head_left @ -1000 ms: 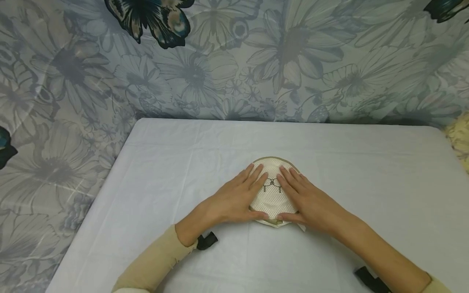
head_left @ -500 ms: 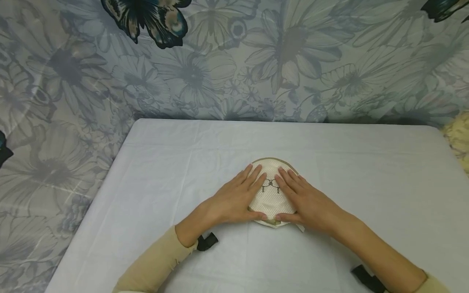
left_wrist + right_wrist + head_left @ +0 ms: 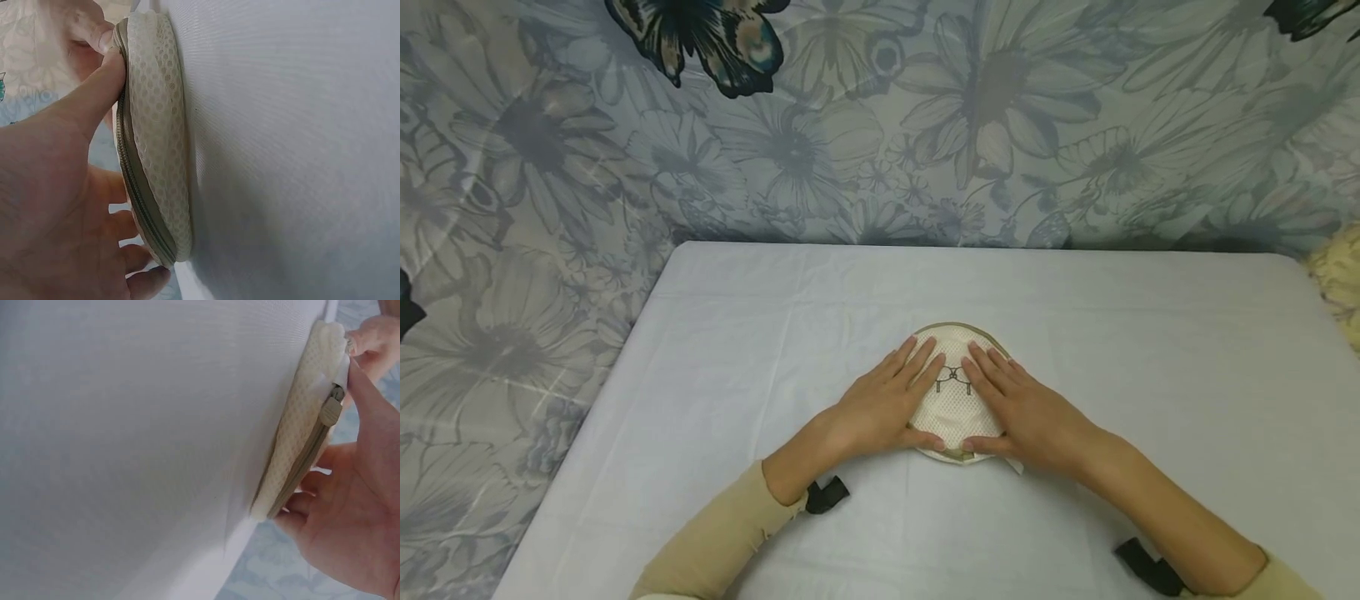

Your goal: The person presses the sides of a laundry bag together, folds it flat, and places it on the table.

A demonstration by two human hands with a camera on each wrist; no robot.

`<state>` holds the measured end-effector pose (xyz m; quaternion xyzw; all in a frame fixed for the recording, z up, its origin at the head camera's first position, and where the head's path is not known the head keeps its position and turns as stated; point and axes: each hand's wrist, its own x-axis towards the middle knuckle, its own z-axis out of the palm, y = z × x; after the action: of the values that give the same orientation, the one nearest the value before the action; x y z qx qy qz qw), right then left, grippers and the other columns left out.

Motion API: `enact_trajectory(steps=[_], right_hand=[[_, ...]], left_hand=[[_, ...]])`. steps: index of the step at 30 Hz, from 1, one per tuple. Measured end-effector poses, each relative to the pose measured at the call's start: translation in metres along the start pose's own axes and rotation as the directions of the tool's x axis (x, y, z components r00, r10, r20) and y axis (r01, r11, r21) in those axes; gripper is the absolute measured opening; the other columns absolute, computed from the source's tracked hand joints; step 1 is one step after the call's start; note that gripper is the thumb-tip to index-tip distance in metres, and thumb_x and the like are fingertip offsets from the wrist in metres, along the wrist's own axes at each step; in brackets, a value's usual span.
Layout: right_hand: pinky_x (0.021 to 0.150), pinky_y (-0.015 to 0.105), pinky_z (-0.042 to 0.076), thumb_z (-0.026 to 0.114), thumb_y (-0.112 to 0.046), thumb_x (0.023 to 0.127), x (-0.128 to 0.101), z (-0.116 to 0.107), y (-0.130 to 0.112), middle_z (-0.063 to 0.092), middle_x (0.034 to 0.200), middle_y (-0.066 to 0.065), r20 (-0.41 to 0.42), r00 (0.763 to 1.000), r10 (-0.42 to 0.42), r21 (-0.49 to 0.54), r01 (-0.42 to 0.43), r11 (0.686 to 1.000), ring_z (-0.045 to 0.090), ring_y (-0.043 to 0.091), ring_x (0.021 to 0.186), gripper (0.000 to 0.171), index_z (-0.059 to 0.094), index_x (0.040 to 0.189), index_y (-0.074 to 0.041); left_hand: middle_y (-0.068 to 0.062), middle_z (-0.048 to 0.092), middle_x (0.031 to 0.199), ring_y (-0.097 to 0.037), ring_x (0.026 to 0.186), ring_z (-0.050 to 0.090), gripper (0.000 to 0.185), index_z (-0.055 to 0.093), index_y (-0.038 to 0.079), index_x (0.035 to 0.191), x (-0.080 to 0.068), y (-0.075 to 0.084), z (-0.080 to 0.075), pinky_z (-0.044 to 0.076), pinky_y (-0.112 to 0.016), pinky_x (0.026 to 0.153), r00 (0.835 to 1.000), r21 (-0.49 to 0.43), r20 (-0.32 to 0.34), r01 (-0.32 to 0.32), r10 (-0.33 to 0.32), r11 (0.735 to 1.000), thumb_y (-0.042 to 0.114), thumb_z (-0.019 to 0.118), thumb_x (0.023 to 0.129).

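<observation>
A table (image 3: 1150, 375) covered by a plain white cloth is seen, with a round cream mesh pouch (image 3: 955, 404) lying flat near the middle of the surface, somewhat closer to the near edge than the far edge.

Evenly and softly lit from above in the head view, with only faint shadows under the forearms and around the mesh pouch (image 3: 957, 392). No glare on the white tablecloth (image 3: 1150, 350). Slightly bowed at the frame edges, wide-angle style. Bright, almost washed out in both wrist views; blurred on the near left hand (image 3: 56, 206) and right hand (image 3: 356, 519), sharper on the mesh weave.
</observation>
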<state>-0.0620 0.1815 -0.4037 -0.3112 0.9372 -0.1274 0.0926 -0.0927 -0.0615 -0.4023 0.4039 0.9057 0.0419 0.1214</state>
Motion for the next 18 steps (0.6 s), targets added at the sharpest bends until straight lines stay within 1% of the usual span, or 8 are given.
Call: enact_trajectory(steps=[2, 5, 9, 13, 18], right_hand=[[0.116, 0.057, 0.021, 0.059, -0.065, 0.089, -0.0004, -0.0001, 0.0000, 0.010, 0.164, 0.021, 0.006, 1.000, 0.008, 0.002, -0.008, 1.000, 0.015, 0.042, 0.148, 0.102, 0.022, 0.156, 0.003], [0.116, 0.056, 0.022, 0.059, -0.065, 0.089, -0.0012, -0.0002, -0.0002, 0.011, 0.164, 0.019, -0.013, 1.000, 0.009, 0.000, -0.009, 1.000, 0.015, 0.041, 0.149, 0.101, 0.023, 0.156, 0.002], [0.115, 0.057, 0.025, 0.060, -0.067, 0.087, -0.0040, 0.0005, -0.0015, 0.014, 0.164, 0.017, -0.047, 0.999, 0.017, 0.009, -0.016, 1.000, 0.016, 0.042, 0.148, 0.102, 0.025, 0.156, -0.001], [0.113, 0.059, 0.029, 0.058, -0.069, 0.087, -0.0063, 0.0003, -0.0021, 0.013, 0.165, 0.012, -0.049, 0.998, 0.043, 0.016, -0.042, 0.999, 0.013, 0.043, 0.149, 0.101, 0.025, 0.157, -0.004], [0.113, 0.059, 0.029, 0.056, -0.071, 0.087, -0.0070, -0.0009, -0.0001, 0.013, 0.166, 0.010, -0.056, 0.996, 0.070, 0.009, -0.070, 0.998, 0.012, 0.043, 0.149, 0.101, 0.023, 0.158, -0.008]], left_hand=[[-0.017, -0.003, 0.165, -0.035, 0.151, -0.004, 0.108, 0.011, 0.005, 0.159, -0.0005, 0.0003, 0.0000, 0.010, -0.042, 0.122, 1.000, 0.001, -0.001, 0.001, -0.001, 1.000, 0.071, 0.055, 0.086], [-0.016, -0.003, 0.165, -0.035, 0.151, -0.004, 0.108, 0.010, 0.006, 0.159, -0.0012, 0.0001, 0.0009, 0.010, -0.042, 0.122, 1.000, 0.006, -0.010, -0.002, 0.002, 1.000, 0.072, 0.055, 0.086], [-0.014, -0.005, 0.165, -0.033, 0.151, -0.006, 0.109, 0.010, 0.007, 0.160, -0.0029, -0.0008, 0.0027, 0.010, -0.043, 0.122, 1.000, -0.030, -0.022, -0.002, 0.001, 1.000, 0.072, 0.056, 0.085], [-0.013, -0.005, 0.165, -0.032, 0.151, -0.007, 0.108, 0.011, 0.008, 0.160, -0.0045, -0.0031, 0.0046, 0.010, -0.045, 0.122, 0.998, -0.080, -0.054, -0.018, 0.013, 0.997, 0.072, 0.056, 0.086], [-0.012, -0.002, 0.166, -0.032, 0.152, -0.003, 0.103, 0.012, 0.010, 0.160, -0.0088, -0.0095, 0.0039, 0.010, -0.044, 0.122, 0.995, -0.091, -0.100, -0.020, 0.011, 0.996, 0.073, 0.050, 0.088]])
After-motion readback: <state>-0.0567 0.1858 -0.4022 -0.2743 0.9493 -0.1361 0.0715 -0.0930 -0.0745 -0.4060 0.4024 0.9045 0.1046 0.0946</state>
